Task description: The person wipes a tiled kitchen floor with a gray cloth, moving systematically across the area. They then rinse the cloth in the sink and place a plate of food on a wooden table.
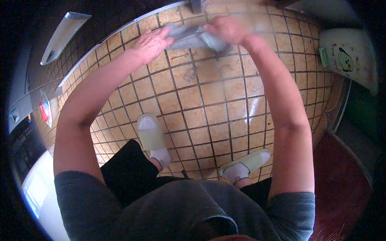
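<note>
A rumpled grey cloth (187, 40) is stretched between my two hands at the far side of the picture, over a brown tiled floor (208, 99). My left hand (153, 43) has its fingers and thumb at the cloth's left end. Motion blurs my right hand (227, 30), which grips the right part of the cloth; its fingertips are hard to make out. A lighter folded edge shows near the right hand. Whether the cloth touches the tiles is not clear. Brown smudges (181, 56) mark the tiles just below it.
My slippered feet (150, 132) stand apart on the tiles. At left are a dark cabinet front with a metal handle (61, 40) and a perforated basket (53, 105). To the right are a white panel with a cartoon drawing (346, 57) and a dark red mat (337, 180). A dark leg (196, 6) stands at the top.
</note>
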A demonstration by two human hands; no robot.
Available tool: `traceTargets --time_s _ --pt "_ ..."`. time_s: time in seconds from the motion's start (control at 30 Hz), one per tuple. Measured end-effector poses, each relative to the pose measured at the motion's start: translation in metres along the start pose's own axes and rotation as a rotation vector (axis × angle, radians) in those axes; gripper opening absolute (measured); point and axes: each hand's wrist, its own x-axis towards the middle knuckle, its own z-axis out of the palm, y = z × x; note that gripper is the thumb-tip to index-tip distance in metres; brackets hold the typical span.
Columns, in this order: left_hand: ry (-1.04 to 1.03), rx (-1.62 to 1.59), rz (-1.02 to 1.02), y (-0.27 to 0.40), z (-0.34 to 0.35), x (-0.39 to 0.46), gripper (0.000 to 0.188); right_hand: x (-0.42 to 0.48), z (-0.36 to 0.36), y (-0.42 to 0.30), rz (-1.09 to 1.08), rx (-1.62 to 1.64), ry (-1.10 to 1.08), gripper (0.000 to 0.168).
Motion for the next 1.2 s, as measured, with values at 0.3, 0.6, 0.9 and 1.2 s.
traceTargets --time_s 0.3,0.6,0.9,1.2 --pt "-0.123 -0.092 -0.137 0.072 0.021 -0.023 0.072 -0.029 0.007 0.009 -0.111 -0.085 -0.207 0.025" --pt "-0.053 -0.459 -0.268 0.112 0.034 -0.038 0.073 -0.053 -0.007 -0.01 -0.438 -0.302 0.107 0.024" --pt "-0.09 -0.456 -0.219 0.136 0.028 -0.038 0.07 -0.101 0.004 0.014 -0.191 -0.38 -0.166 0.025" --pt "-0.259 -0.508 -0.31 0.132 0.009 -0.035 0.077 -0.075 0.056 0.001 -0.036 -0.278 0.235 0.028"
